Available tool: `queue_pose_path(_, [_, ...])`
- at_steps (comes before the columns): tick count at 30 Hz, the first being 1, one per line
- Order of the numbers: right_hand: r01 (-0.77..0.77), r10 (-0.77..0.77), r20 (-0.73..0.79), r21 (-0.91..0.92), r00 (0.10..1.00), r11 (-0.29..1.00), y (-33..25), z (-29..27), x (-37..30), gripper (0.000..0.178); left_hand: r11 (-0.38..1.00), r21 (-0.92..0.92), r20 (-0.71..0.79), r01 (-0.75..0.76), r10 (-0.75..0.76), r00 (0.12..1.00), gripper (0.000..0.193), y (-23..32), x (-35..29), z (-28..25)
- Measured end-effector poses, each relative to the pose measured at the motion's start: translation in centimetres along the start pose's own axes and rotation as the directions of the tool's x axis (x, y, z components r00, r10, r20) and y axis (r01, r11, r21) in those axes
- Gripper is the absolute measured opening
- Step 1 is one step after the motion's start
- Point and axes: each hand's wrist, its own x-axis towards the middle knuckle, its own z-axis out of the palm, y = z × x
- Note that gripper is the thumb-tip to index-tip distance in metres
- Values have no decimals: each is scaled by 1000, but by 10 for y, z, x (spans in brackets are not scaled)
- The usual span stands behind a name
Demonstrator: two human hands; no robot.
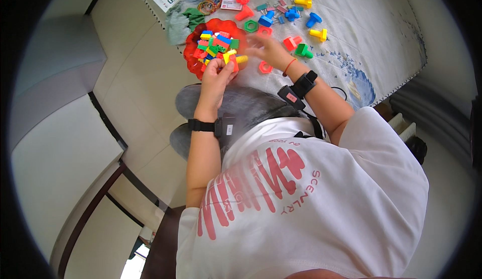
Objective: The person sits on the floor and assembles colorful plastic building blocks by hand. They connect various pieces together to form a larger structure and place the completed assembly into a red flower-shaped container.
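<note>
Yellow plastic juts from the left hand (216, 80), whose thumb and fingers pinch a threaded bolt (242, 59) and a red piece (233, 66); whether the piece rings the shaft I cannot tell. Both are above a red scalloped bowl (221, 24) of toy bricks (213, 47), beside the left edge of the tabletop (361, 33). Beside the bowl's right rim, the right hand (271, 51) has blurred fingers, their grip unclear. A red nut (265, 67) lies near the tabletop's near edge, a green bolt (304, 51) farther right.
</note>
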Motion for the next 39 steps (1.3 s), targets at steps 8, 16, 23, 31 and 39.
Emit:
queue_pose_path(8, [-52, -118, -168, -759, 979, 649, 41, -22, 17, 49, 992, -111, -164, -65, 47, 985, 22, 10, -5, 10])
queue_pose_path(16, [-94, 94, -26, -5, 995, 996, -15, -25, 15, 50, 990, -125, -102, -59, 46, 994, 28, 16, -5, 3])
queue_pose_path(23, [-182, 67, 311, 356, 948, 917, -67, -23, -8, 53, 992, -126, -22, 0, -3, 1000, 33, 21, -3, 10])
queue_pose_path(31, [-58, -41, 289, 326, 956, 944, -61, -8, -1, 50, 997, -77, 72, -8, 14, 997, 35, 18, -3, 2])
queue_pose_path(39, [-13, -49, 326, 185, 944, 983, -84, -19, -6, 51, 996, -89, 66, 12, -6, 998, 35, 22, -4, 7])
